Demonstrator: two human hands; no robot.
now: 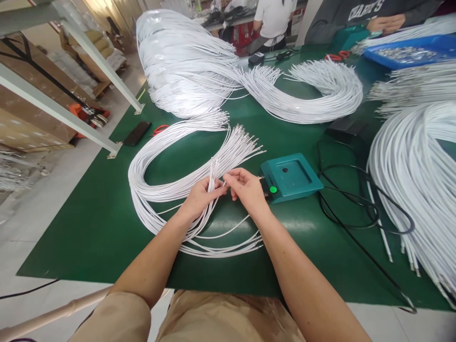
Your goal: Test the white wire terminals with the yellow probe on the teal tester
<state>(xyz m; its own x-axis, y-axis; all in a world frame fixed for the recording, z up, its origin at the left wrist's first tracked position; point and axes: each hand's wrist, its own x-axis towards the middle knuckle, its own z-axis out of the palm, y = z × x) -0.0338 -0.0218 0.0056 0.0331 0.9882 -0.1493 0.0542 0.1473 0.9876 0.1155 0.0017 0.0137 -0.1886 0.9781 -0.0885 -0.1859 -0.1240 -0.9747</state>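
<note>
My left hand is closed round a small bunch of white wires whose ends stick up from its fingers. My right hand pinches the tip of one wire from that bunch, just left of a teal box with a green button. The wires belong to a looped white bundle lying on the green table mat.
Big piles of white wire lie at the back, the middle back and the right. Black cables trail from the teal box. A black phone, red scissors and a blue tray sit farther off. Other people work at the far end.
</note>
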